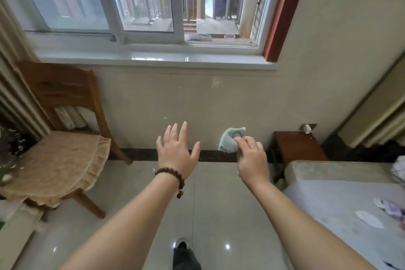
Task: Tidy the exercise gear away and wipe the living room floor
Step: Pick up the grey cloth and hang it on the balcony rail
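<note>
While the left hand (177, 151) spreads its fingers apart, the right hand (252, 160) has its grip clamped on a crumpled pale cloth (230, 140) above the tiled floor (219, 215).

The cloth (230, 140) in my right grip (252, 160) is pale grey-green, unpatterned. The bracelet (173, 176) on my left wrist is dark brown beads. The chair (65, 87) is orange-brown wood with a mottled tan cushion (54, 166); the floor (214, 215) is glossy light grey tile.
</note>
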`<state>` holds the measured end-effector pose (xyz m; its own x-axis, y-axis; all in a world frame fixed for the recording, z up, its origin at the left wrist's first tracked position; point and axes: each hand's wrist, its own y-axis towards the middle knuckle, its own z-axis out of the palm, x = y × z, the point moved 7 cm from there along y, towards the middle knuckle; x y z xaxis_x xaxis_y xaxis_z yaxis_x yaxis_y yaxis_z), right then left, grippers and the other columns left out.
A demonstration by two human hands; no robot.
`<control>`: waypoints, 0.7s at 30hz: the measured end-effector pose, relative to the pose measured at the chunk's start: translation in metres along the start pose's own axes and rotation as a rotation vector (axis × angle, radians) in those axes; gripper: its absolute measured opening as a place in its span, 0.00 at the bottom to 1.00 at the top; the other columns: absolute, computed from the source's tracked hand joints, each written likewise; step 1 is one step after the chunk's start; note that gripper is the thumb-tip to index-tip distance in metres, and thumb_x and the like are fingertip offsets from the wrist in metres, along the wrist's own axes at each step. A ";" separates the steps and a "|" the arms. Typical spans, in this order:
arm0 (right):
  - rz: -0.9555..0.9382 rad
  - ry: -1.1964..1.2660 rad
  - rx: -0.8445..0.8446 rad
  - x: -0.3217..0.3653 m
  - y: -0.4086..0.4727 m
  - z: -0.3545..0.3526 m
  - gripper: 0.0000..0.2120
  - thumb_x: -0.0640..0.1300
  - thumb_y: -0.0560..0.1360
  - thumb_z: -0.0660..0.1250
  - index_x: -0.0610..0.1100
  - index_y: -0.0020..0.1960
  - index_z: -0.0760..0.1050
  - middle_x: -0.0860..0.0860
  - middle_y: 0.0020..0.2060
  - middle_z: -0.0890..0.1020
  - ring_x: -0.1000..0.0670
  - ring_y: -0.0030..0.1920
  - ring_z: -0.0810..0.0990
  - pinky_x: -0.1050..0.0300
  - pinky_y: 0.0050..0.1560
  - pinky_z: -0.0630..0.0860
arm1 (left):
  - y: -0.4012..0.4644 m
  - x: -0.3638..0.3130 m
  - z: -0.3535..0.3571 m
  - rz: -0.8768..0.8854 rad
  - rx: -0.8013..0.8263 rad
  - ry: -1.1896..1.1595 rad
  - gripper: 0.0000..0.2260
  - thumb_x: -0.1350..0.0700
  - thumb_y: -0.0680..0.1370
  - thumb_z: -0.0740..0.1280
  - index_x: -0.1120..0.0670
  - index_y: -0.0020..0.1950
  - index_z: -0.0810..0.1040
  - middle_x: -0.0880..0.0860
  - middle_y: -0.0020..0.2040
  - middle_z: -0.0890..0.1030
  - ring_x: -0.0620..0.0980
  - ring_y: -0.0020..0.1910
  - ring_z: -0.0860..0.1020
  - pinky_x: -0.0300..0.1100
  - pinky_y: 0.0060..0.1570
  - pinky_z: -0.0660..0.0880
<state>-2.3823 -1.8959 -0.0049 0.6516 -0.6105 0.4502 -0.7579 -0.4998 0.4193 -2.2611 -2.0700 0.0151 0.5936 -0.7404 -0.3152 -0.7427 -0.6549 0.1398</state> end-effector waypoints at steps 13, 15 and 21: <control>-0.004 0.006 -0.150 -0.033 0.301 0.056 0.16 0.38 0.74 0.60 0.42 0.59 0.78 0.44 0.54 0.79 0.38 0.48 0.73 0.41 0.47 0.75 | 0.302 -0.049 0.014 0.107 -0.016 -0.056 0.30 0.39 0.80 0.50 0.47 0.79 0.46 0.52 0.79 0.50 0.49 0.78 0.45 0.53 0.75 0.43; 0.002 0.007 -0.174 -0.033 0.359 0.061 0.16 0.34 0.75 0.62 0.42 0.61 0.77 0.44 0.55 0.78 0.39 0.50 0.73 0.42 0.49 0.75 | 0.357 -0.057 0.004 0.134 -0.023 -0.040 0.30 0.38 0.80 0.49 0.47 0.79 0.45 0.52 0.79 0.49 0.50 0.78 0.45 0.53 0.75 0.43; 0.028 -0.012 -0.249 -0.042 0.491 0.057 0.19 0.30 0.73 0.61 0.40 0.63 0.76 0.41 0.57 0.78 0.36 0.53 0.74 0.42 0.54 0.73 | 0.493 -0.083 -0.020 0.218 -0.086 -0.045 0.30 0.39 0.80 0.51 0.48 0.79 0.46 0.53 0.79 0.50 0.51 0.78 0.46 0.53 0.76 0.43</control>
<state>-2.7838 -2.1507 0.1367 0.6290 -0.6299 0.4555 -0.7435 -0.3165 0.5890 -2.6703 -2.3350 0.1294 0.4064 -0.8595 -0.3101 -0.8215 -0.4923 0.2878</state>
